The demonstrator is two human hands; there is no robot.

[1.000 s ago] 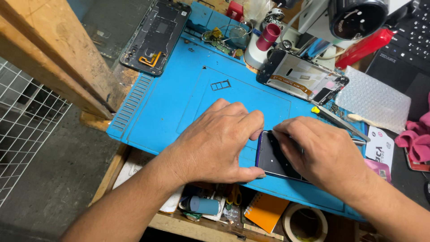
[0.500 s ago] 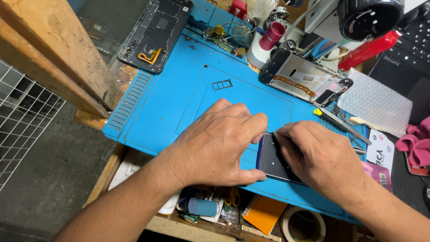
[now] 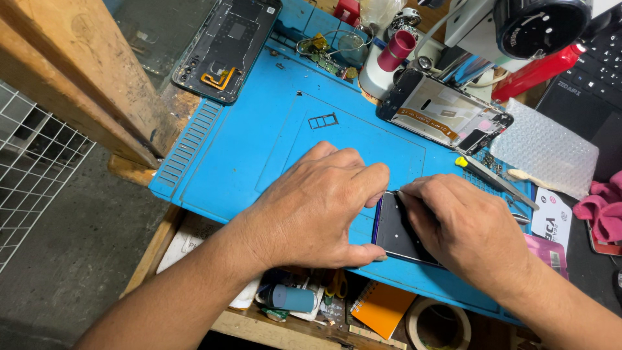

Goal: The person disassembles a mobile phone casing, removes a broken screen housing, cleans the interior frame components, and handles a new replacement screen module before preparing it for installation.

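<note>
The dark phone (image 3: 396,228) is kept pinned flat on the blue mat (image 3: 259,136), left hand (image 3: 317,204) fingers together, right hand (image 3: 470,227) fingertips pressed along its top edge, grip unchanged.

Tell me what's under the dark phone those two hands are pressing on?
The phone lies flat on a blue work mat. The left hand and right hand cover its edges, so anything tucked beneath it cannot be seen.

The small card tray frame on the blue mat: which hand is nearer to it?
Left. The left hand lies just below the card tray frame on the blue mat; the right hand is farther off, lower right, on the dark phone.
</note>
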